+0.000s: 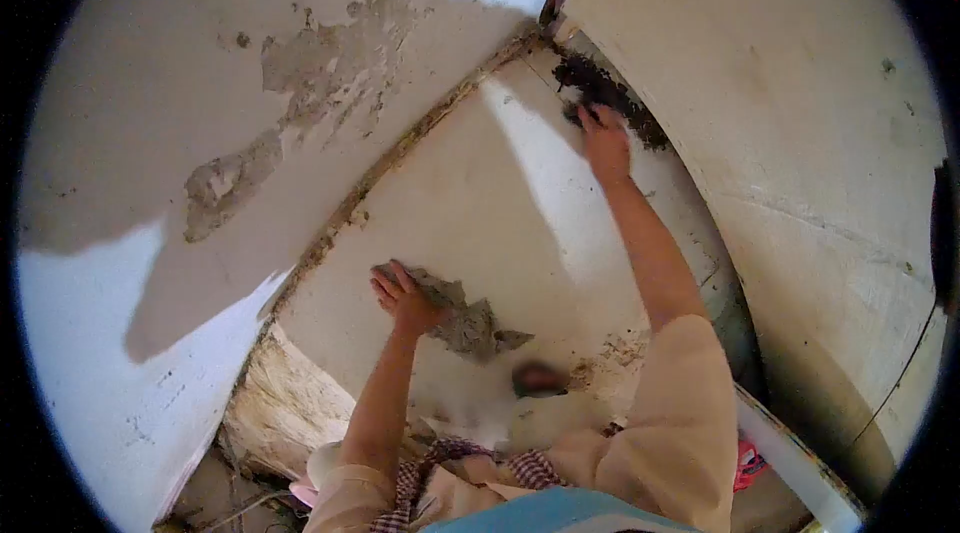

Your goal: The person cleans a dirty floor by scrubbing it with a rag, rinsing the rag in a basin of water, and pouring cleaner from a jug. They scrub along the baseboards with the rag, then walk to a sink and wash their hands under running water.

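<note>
My left hand (408, 305) lies on the pale surface with its fingers stretched out, over the upper left end of a ragged grey patch (470, 328). Whether that patch is crumpled cloth or bare, flaked material I cannot tell. Farther up and to the right, my right hand (606, 145) reaches into the narrowing corner with bent fingers. Its fingertips are at a small dark clump (574, 113), beside a spread of black, crumbly matter (605, 83). What the fingers hold is too small to make out.
To the left stands a white wall (120, 173) with peeled grey patches (320, 58); a crumbling brown seam (400, 148) runs along its foot. A curved, pale panel (790, 133) rises on the right. Near my chest are a blurred dark round thing (540, 378) and brown crumbs (615, 353).
</note>
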Available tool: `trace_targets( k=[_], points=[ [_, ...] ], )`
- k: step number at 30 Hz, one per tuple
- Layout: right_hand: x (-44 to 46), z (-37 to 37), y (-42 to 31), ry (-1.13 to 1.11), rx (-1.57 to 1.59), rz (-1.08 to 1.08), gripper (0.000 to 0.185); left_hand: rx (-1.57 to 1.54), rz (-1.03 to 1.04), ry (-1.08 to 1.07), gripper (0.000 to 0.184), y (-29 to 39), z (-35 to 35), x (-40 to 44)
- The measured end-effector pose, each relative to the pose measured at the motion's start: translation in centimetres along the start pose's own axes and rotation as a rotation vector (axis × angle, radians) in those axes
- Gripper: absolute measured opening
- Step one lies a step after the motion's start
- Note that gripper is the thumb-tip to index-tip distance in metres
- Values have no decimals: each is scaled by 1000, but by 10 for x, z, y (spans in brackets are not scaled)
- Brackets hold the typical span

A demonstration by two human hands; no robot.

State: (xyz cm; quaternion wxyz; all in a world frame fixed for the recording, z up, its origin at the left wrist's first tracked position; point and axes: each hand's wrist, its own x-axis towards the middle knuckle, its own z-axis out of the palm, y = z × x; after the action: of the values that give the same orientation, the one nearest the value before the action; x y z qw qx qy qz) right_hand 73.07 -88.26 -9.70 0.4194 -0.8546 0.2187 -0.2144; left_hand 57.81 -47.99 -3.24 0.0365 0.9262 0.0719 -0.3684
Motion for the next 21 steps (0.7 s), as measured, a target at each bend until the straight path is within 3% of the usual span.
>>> trace_targets(
  k=[4, 5, 7, 10, 11, 12, 15, 17, 18, 19, 20, 21],
  points=[
    [40, -10, -3, -245, -744, 510, 30, 20, -30, -23, 146, 3, -4, -2],
    [42, 13, -48, -181, -813, 504, 23, 11, -45, -41, 146, 3, -5, -6],
    [39, 59, -56, 76, -768, 85, 22, -13, -73, -54, 146, 8, -15, -4],
    [18, 22, -46, -179, -751, -230, 25, -36, -74, -73, 147, 14, -22, -4],
    [8, 5, -15, -158, -552, -62, 25, -27, -52, -64, 147, 11, -18, -4],
    [0, -25, -36, 7, -367, 456, 26, -23, -33, -54, 147, 8, -15, -5],
    [-6, -30, -6, 178, 275, 343, 26, 4, 9, 25, 147, 12, -16, -10],
    [-10, -9, -13, 193, 30, 371, 26, -1, 16, 29, 147, 5, -8, -10],
    [16, 19, -55, 145, -420, 397, 26, -8, 20, 45, 147, 4, -4, -5],
    [36, 34, -55, 113, -750, -57, 24, 6, 59, 64, 147, 1, 3, 0],
    [42, 34, -61, -91, -711, 137, 24, 28, 99, 76, 147, -7, 8, 1],
    [35, 26, -59, -153, -711, 110, 24, 50, 144, 89, 147, -14, 10, 1]
  ],
)
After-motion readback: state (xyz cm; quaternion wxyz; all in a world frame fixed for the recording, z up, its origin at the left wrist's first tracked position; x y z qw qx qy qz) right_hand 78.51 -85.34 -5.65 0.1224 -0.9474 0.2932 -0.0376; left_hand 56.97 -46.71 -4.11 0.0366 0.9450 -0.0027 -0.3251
